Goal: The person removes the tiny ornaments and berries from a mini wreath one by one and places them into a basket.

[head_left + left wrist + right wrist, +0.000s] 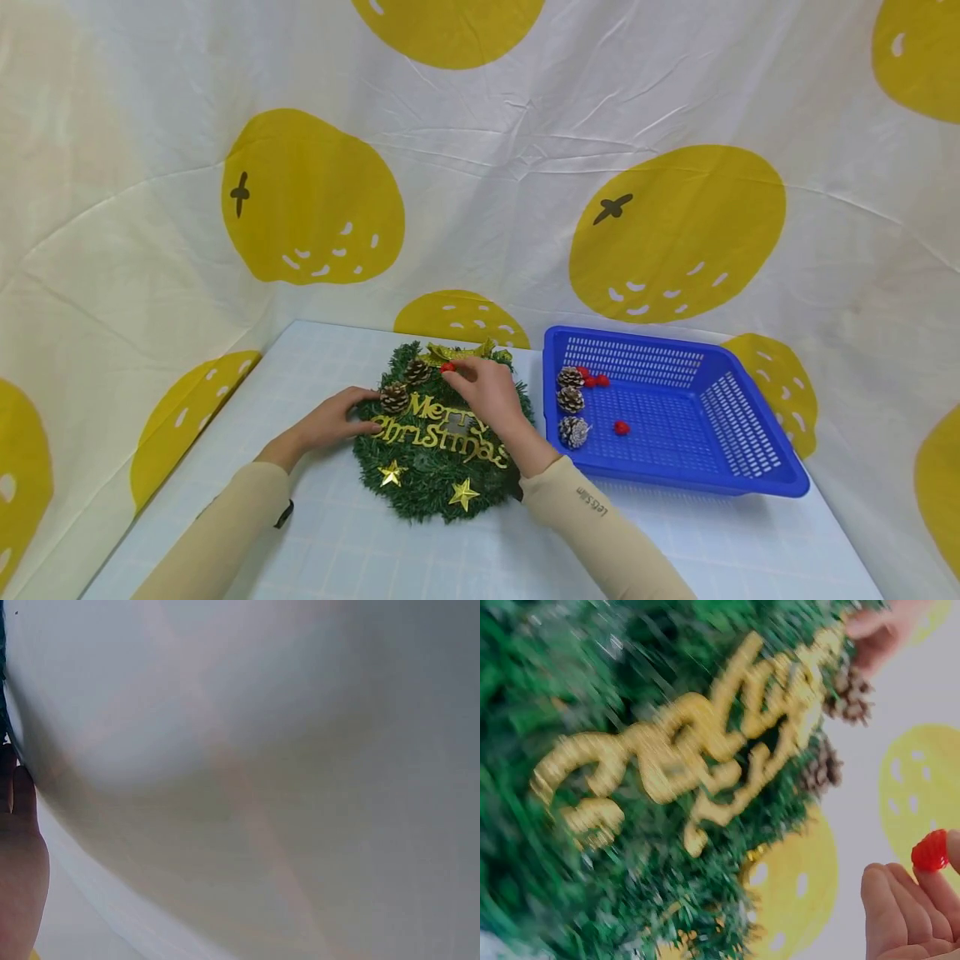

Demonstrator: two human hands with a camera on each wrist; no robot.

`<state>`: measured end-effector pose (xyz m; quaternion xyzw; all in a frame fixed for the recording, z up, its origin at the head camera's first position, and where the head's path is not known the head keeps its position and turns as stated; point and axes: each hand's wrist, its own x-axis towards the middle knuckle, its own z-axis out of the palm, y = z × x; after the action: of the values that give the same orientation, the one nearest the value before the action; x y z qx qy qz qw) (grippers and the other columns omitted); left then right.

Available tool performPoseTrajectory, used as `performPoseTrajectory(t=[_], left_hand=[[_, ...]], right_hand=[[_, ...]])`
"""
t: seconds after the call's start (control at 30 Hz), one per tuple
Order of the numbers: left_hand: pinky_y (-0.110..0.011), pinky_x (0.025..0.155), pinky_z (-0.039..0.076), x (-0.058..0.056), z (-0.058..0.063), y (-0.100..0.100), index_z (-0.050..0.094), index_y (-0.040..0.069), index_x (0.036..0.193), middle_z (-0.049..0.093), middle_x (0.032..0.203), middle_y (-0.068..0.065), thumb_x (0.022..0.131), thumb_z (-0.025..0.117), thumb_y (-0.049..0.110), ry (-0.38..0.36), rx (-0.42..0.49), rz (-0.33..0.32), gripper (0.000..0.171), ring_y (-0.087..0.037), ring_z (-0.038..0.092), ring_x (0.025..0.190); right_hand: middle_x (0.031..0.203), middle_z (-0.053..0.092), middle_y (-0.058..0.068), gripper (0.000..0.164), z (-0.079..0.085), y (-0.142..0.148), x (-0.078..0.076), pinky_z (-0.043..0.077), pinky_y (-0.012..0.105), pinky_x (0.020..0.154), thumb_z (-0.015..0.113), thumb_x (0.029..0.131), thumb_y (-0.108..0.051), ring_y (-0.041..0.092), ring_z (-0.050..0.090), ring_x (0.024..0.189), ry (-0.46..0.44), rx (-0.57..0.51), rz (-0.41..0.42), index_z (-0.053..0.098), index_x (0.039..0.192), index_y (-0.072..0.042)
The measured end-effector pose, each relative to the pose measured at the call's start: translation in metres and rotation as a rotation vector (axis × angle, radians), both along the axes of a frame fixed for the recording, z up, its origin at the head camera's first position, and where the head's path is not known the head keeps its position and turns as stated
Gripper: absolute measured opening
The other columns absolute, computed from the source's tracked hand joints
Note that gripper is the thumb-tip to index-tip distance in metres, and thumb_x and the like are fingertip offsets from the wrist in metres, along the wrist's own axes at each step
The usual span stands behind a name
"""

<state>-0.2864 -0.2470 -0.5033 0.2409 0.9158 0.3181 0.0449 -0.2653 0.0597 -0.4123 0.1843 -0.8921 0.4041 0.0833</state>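
Note:
A green Christmas wreath [420, 490] lies on the table, bearing gold "Merry Christmas" lettering [442, 442]. Two gold stars sit low on it, two pine cones [393, 398] at its upper left and a gold bow [450, 354] at the top. My left hand [337, 421] rests at the wreath's left edge, fingers fairly straight and thumb by the lettering; the left wrist view catches only part of this hand [21, 862]. Between thumb and fingertip, my right hand [491, 396] pinches a small red berry [931, 851] with a ridged surface, above the wreath's upper part near the bow.
A blue plastic basket [690, 479] stands to the right of the wreath. Inside are several pine cones [571, 400] along its left wall and several red berries [622, 427]. A white curtain [480, 225] with yellow fruit prints hangs behind the table [337, 550].

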Motion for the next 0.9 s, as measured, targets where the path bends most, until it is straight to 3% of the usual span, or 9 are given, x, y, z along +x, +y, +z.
performPoseTrajectory(t=[0.33, 0.5, 0.9], left_hand=[[-0.060, 0.106, 0.035, 0.001, 0.001, -0.001, 0.052, 0.004, 0.139, 0.050, 0.138, -0.021, 0.089, 0.070, 0.045, 0.000, -0.003, 0.002, 0.067, -0.042, 0.043, 0.130], [-0.059, 0.106, 0.035, 0.000, -0.001, -0.001, 0.052, 0.005, 0.139, 0.050, 0.138, -0.020, 0.089, 0.070, 0.046, 0.005, -0.009, 0.000, 0.068, -0.042, 0.044, 0.129], [-0.059, 0.106, 0.035, -0.001, -0.002, -0.001, 0.052, 0.005, 0.139, 0.050, 0.138, -0.020, 0.089, 0.070, 0.045, 0.009, 0.002, -0.003, 0.067, -0.042, 0.044, 0.129]], right_hand=[[0.111, 0.072, 0.007, 0.034, 0.026, 0.026, -0.024, 0.056, 0.040, 0.084, 0.067, 0.095, -0.027, 0.022, 0.069, 0.101, -0.013, -0.135, -0.118, 0.068, 0.123, -0.007], [0.110, 0.072, 0.009, 0.035, 0.038, 0.042, -0.035, 0.055, 0.040, 0.084, 0.069, 0.093, -0.027, 0.023, 0.069, 0.100, 0.011, -0.146, -0.214, 0.069, 0.121, -0.006], [0.114, 0.070, 0.011, 0.039, 0.053, 0.089, -0.054, 0.054, 0.044, 0.086, 0.069, 0.093, -0.029, 0.027, 0.067, 0.104, 0.066, -0.141, -0.287, 0.067, 0.125, -0.007]])
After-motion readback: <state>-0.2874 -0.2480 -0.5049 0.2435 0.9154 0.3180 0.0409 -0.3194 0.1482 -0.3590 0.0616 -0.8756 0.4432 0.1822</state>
